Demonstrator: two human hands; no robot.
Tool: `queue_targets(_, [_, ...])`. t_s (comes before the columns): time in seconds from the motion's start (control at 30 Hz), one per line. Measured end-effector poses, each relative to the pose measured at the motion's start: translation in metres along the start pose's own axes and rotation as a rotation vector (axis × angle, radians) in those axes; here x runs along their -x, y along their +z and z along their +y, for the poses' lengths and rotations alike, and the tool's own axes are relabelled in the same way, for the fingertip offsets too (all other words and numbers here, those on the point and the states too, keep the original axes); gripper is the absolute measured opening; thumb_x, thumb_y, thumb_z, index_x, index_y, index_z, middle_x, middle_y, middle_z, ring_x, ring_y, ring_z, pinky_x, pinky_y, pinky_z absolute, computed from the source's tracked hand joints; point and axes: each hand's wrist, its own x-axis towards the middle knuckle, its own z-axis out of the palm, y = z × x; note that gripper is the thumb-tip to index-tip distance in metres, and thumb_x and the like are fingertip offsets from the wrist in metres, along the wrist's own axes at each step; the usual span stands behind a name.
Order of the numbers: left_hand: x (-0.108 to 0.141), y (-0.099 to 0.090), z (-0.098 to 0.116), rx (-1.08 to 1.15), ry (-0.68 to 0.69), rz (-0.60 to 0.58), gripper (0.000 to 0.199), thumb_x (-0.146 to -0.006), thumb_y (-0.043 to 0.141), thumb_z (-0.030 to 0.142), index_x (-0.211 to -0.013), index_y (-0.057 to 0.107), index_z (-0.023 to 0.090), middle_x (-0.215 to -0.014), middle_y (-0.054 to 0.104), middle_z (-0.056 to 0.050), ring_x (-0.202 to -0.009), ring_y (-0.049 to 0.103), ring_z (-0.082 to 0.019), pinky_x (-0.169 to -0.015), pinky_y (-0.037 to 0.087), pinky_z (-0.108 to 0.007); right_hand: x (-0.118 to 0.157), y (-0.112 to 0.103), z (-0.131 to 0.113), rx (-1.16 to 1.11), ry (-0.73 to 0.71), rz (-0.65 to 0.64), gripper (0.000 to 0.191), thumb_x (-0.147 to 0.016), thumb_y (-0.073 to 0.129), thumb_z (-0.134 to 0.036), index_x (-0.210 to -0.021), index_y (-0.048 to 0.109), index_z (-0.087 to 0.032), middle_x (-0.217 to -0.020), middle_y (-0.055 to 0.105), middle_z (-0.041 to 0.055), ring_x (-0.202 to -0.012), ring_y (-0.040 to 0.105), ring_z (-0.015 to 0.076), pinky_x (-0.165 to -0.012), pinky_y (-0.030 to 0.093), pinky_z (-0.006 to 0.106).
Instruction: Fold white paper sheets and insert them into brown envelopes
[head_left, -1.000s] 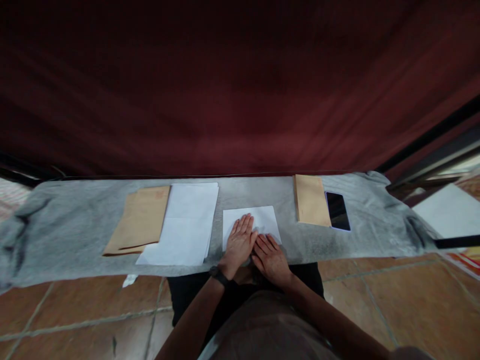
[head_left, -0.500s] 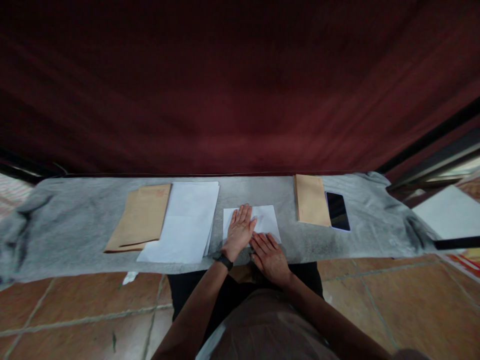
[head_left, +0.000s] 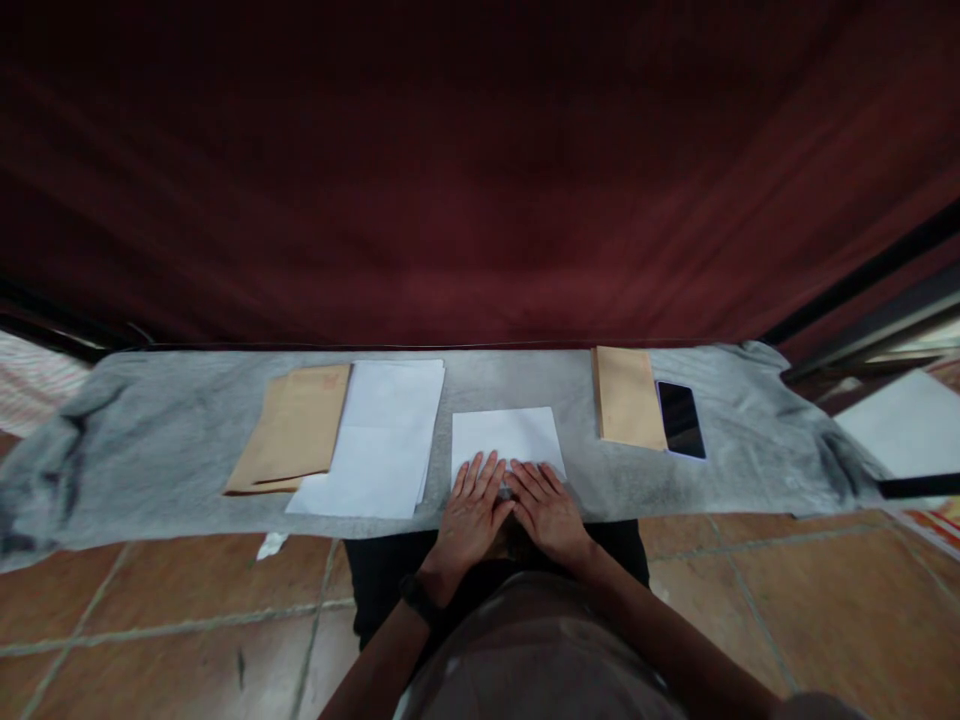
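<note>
A folded white sheet of paper [head_left: 506, 428] lies flat in front of me on the grey cloth. My left hand [head_left: 472, 508] rests palm down on its near edge, fingers stretched out and slightly spread. Beside it, my right hand [head_left: 545, 510] lies flat on the same near edge, its fingers also extended. The thumbs almost meet between them. Both hands cover the near edge of the sheet. Close by on the left is a stack of larger white paper [head_left: 382, 440].
Brown envelopes [head_left: 296, 420] overlap the paper stack on the left. To the right are a stack of smaller brown envelopes [head_left: 630, 398] and a phone [head_left: 681, 420]. The narrow table's grey cloth [head_left: 180, 430] ends at a dark red curtain [head_left: 480, 250].
My left hand has slid back toward me from the middle of the folded sheet to its near edge. My right hand stays at the near edge, barely moved.
</note>
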Motion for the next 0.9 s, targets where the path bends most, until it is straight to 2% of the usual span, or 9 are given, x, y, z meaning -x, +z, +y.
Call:
queue_targets(0.23, [-0.001,-0.004,0.006,-0.042,-0.033,-0.011,0.061,-0.102,0.048,0.047,-0.157,0.038,0.023,-0.167,0.031,-0.005,-0.155,0.022,-0.032,-0.124,0.029,-0.054,0.014,-0.004,0.024,0.084,0.221,0.07,0.05,-0.107,0.04,-0.031,-0.154,0.044,-0.015,-0.156,0.048,0.0132,-0.145,0.044,0.0266,-0.122,0.031,0.05])
queue_targets(0.37, [-0.001,-0.005,0.007,-0.027,-0.041,-0.017,0.059,-0.102,0.048,0.048,-0.156,0.039,0.027,-0.166,0.032,-0.004,-0.155,0.023,-0.032,-0.124,0.029,-0.055,0.004,-0.005,0.033,0.115,0.327,0.123,0.054,-0.107,0.038,-0.031,-0.156,0.038,-0.011,-0.158,0.043,0.0179,-0.147,0.041,0.0309,-0.121,0.032,0.054])
queue_targets(0.5, [-0.002,-0.002,0.006,-0.008,-0.047,-0.011,0.056,-0.102,0.046,0.046,-0.155,0.042,0.026,-0.164,0.036,-0.006,-0.156,0.022,-0.031,-0.124,0.028,-0.056,-0.035,0.003,0.02,0.032,0.217,0.077,0.056,-0.105,0.041,-0.03,-0.158,0.035,-0.013,-0.16,0.04,0.0155,-0.149,0.038,0.0284,-0.121,0.033,0.05])
queue_targets(0.57, [-0.002,-0.001,0.006,0.001,-0.054,-0.013,0.054,-0.102,0.045,0.045,-0.152,0.046,0.023,-0.161,0.042,-0.007,-0.155,0.023,-0.031,-0.125,0.028,-0.056,-0.058,0.011,0.01,-0.015,0.168,0.07,0.054,-0.105,0.041,-0.029,-0.157,0.038,-0.014,-0.16,0.042,0.0142,-0.149,0.038,0.0264,-0.121,0.034,0.049])
queue_targets(0.67, [-0.001,0.0,0.006,0.007,-0.06,-0.015,0.052,-0.102,0.045,0.046,-0.147,0.052,0.02,-0.156,0.049,-0.009,-0.154,0.027,-0.03,-0.125,0.029,-0.054,-0.08,0.023,0.003,-0.032,0.168,0.077,0.05,-0.105,0.041,-0.029,-0.153,0.046,-0.013,-0.157,0.046,0.0132,-0.148,0.04,0.0253,-0.122,0.033,0.047])
queue_targets(0.77, [-0.001,0.0,0.005,0.002,-0.054,-0.005,0.051,-0.103,0.044,0.043,-0.148,0.051,0.02,-0.158,0.046,-0.008,-0.154,0.028,-0.03,-0.125,0.029,-0.053,-0.084,0.03,0.008,0.01,0.192,0.091,0.049,-0.105,0.044,-0.031,-0.15,0.049,-0.011,-0.157,0.046,0.0141,-0.148,0.039,0.026,-0.123,0.03,0.047])
queue_targets(0.9, [-0.001,-0.001,0.005,-0.014,-0.037,0.009,0.054,-0.104,0.042,0.041,-0.154,0.042,0.022,-0.164,0.036,-0.005,-0.155,0.025,-0.031,-0.125,0.028,-0.054,-0.076,0.028,0.027,0.073,0.202,0.095,0.05,-0.105,0.045,-0.03,-0.153,0.045,-0.015,-0.159,0.042,0.0136,-0.149,0.038,0.0269,-0.121,0.031,0.05])
